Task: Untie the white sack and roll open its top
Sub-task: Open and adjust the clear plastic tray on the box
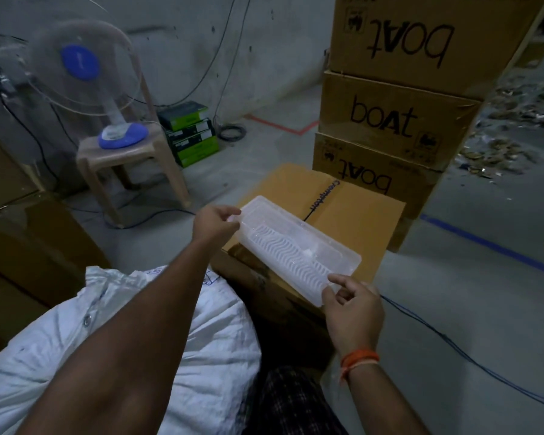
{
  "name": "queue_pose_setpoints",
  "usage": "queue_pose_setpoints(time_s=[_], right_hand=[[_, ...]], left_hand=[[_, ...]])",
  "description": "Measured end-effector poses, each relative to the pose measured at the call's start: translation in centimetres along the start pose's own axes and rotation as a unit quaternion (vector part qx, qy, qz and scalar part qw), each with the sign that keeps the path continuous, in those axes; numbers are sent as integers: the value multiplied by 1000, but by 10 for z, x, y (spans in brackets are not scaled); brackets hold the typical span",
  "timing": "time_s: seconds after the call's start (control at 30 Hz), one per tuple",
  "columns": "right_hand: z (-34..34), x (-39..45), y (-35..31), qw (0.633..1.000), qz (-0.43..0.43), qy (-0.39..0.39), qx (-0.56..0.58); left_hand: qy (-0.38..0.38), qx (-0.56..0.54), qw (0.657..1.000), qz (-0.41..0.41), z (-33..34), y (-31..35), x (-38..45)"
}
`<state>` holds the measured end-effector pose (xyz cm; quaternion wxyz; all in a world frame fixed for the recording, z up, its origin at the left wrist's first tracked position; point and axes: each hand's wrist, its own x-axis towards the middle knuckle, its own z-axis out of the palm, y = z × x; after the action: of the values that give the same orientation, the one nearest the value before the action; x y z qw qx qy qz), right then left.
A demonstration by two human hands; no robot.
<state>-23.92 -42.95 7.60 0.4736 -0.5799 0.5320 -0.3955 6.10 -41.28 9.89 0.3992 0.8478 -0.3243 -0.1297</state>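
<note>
**Sack untouched; both hands on a plastic tray**

The white sack [139, 334] lies near left, crumpled, partly hidden under the left forearm; whether its top is tied cannot be told. Just right of it sits a brown carton [358, 215]. Above that carton a translucent plastic tray [296, 246] is held tilted. The left hand [214, 222] pinches its far end; the right hand [352, 312], an orange band at the wrist, pinches its near end. Far right stand stacked "boat" boxes [399, 120]; far left, a fan [82, 67] on a plastic stool [129, 158].
</note>
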Motion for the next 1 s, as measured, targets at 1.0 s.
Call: queue_pose_setpoints(time_s=[1.0], right_hand=[[-12, 17, 22, 995, 44, 74, 50]], left_hand=[[-25, -73, 996, -40, 7, -9, 2]])
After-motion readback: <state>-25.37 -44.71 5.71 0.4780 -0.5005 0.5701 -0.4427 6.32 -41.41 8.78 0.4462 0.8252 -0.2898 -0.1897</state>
